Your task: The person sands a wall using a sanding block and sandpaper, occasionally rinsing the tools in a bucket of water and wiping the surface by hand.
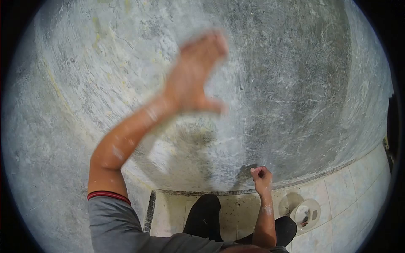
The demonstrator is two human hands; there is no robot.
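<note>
My left hand (195, 69) is raised in front of a grey plastered wall (291, 55) and blurred by motion. Its thumb stands well apart from the fingers, which reach up and to the right, and no object shows in it. Whitish smears mark the left forearm. Lower down, near the foot of the wall, my right hand (263, 178) is closed with its fingers curled in; I cannot tell what it holds, if anything. White residue shows on the right wrist too.
A pale round tub (317, 206) with small dark and reddish items inside stands on the tiled floor (337, 189), right of my bent knee (286, 227). Another wall face (38, 139) meets the main one at the left. A dark object (393, 130) borders the far right.
</note>
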